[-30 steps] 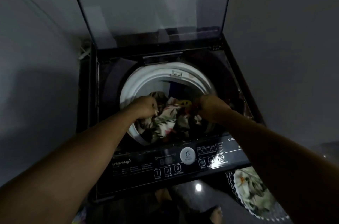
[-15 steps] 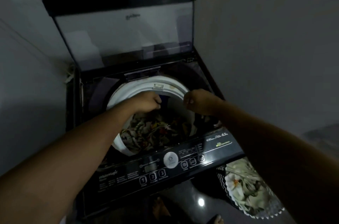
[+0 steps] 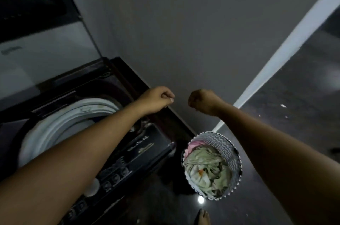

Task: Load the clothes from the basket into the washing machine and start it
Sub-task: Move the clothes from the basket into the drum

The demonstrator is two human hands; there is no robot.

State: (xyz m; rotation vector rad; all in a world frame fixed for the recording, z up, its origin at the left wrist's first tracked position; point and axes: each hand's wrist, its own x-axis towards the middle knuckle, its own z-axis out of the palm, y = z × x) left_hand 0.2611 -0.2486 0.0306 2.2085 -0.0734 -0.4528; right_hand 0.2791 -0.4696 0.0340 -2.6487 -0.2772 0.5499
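Observation:
The dark top-loading washing machine (image 3: 147, 148) fills the left side, its lid (image 3: 46, 40) standing up and its white drum rim (image 3: 55, 123) showing. My left arm hides the drum's contents. A round basket with a zigzag pattern (image 3: 228, 149) stands on the floor to the machine's right, holding pale green and pink clothes (image 3: 207, 167). My left hand (image 3: 157, 98) hovers over the machine's right edge, fingers curled with nothing in them. My right hand (image 3: 202, 100) is a loose fist in front of the wall, above the basket, also holding nothing.
A grey wall (image 3: 202, 31) rises right behind the machine and basket. The dark glossy floor (image 3: 294, 96) stretches to the right past a white skirting strip (image 3: 287, 49). My bare foot (image 3: 203, 217) is at the bottom, near the basket.
Both hands have left the drum and swung right, off the floral clothes lying inside. The view has turned right, bringing the basket fully into sight.

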